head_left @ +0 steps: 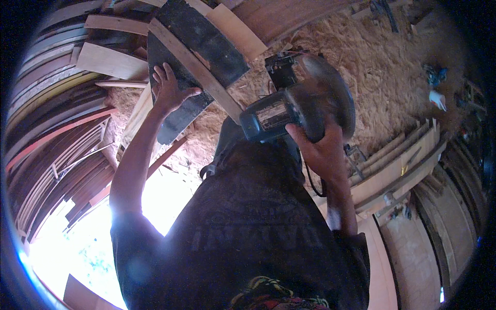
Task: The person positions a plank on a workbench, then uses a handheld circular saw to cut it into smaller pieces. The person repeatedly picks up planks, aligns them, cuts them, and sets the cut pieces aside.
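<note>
My right hand [324, 151] grips a dark blue-green circular saw [266, 118] with a rounded housing and a label on its motor side. The saw's rounded right part is blurred, and its blade cannot be seen. A narrow wooden strip [194, 64] runs slantwise from the upper left, over a dark panel [222, 49], to the saw's left end. My left hand [170, 92] is open, fingers spread, over the dark panel's near left part beside the strip. Whether its palm presses on the panel, I cannot tell.
Sawdust [382, 77] covers the ground beyond the saw. Stacked boards [57, 139] line the left side, and light planks [400, 165] lie at the right. A pale board [235, 31] lies beside the dark panel. A cable [312, 181] hangs below my right hand.
</note>
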### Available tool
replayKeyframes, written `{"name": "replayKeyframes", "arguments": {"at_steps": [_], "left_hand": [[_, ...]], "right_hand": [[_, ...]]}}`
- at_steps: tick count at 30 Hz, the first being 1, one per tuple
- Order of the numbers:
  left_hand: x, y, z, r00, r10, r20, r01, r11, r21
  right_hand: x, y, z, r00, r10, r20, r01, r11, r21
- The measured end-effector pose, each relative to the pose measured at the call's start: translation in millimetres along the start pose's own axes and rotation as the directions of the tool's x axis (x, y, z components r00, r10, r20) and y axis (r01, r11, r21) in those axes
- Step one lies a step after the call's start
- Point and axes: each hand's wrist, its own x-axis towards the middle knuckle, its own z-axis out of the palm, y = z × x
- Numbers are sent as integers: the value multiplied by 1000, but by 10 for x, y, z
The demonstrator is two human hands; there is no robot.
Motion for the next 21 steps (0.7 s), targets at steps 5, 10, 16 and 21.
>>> {"name": "replayKeyframes", "arguments": {"at_steps": [5, 10, 16, 21], "left_hand": [[-5, -32, 32, 1000, 12, -20, -12, 1000, 6], [-2, -20, 25, 1000, -12, -10, 13, 1000, 14], [-9, -22, 7, 1000, -7, -14, 7, 1000, -9], [-8, -17, 6, 1000, -3, -6, 3, 1000, 3]], "right_hand": [[64, 111, 86, 992, -73, 98, 80, 994, -68], [76, 49, 46, 994, -36, 108, 39, 999, -22], [114, 86, 77, 989, -90, 114, 96, 994, -52], [92, 124, 78, 989, -95, 112, 106, 990, -93]]}}
